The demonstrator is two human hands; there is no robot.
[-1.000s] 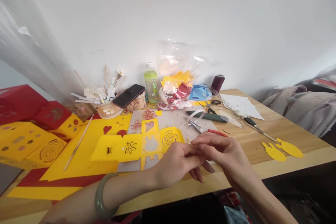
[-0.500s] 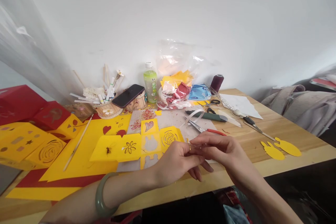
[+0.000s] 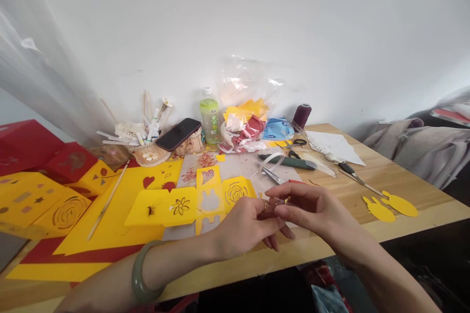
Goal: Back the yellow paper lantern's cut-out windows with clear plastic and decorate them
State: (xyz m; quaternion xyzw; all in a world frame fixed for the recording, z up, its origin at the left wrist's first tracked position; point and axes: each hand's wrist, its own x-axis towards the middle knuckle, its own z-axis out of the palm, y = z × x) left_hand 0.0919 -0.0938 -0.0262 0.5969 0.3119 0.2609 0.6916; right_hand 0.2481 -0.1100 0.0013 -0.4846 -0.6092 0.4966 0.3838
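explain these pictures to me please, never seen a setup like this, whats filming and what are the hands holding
There is no machine here: these are a person's bare hands, filmed by one camera worn on their head, looking forward and down. The left hand, with a green bracelet on its arm, meets the right hand at the fingertips. Something thin may be pinched there, but it is too small to identify. On the wooden table lie a patterned yellow paper cut-out, a phone propped on a basket, a drink bottle and a purple spool.
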